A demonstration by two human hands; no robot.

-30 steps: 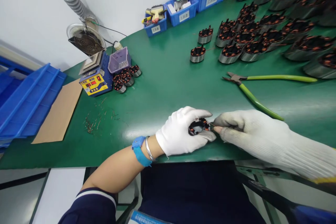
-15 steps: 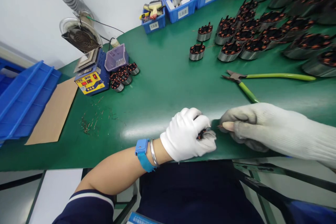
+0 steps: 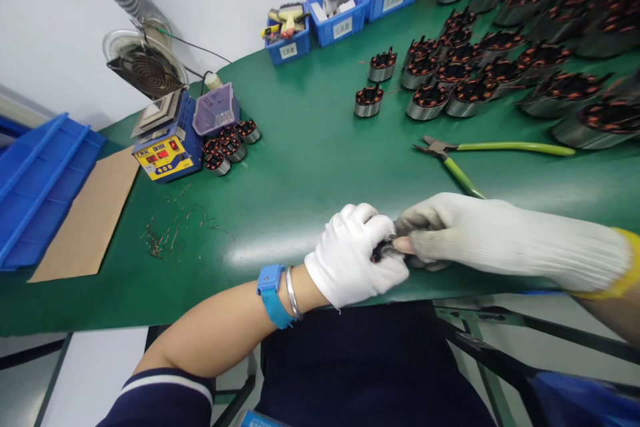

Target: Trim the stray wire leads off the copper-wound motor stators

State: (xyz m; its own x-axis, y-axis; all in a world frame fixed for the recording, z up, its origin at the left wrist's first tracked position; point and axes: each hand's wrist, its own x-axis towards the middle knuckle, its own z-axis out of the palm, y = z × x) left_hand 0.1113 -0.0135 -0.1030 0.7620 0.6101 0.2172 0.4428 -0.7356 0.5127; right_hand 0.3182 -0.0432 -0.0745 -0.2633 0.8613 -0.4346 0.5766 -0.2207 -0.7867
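Note:
My left hand [image 3: 357,257], in a white glove, is closed around a small motor stator [image 3: 379,252] near the bench's front edge. Only a dark bit of the stator's windings shows between the fingers. Up against it from the right comes my right hand [image 3: 430,233], in a greyed white glove with the thumb tip bare. Its thumb and fingers are pinched together at the stator, and what lies between them is hidden. Just beyond the right hand, green-handled cutting pliers [image 3: 463,147] lie spread on the green bench [image 3: 300,167].
Many wound stators [image 3: 467,97] stand at the back right. Left are a blue-and-yellow soldering station [image 3: 167,153], a purple bin [image 3: 217,110], a few stators [image 3: 230,145] and wire clippings [image 3: 160,240]. Blue tool boxes [image 3: 343,28] line the wall. Cardboard [image 3: 95,213] lies far left.
My right hand has moved left, from a short gap away up to the stator in my left hand. A thin copper strand at its thumb tip is no longer visible. The view has shifted slightly.

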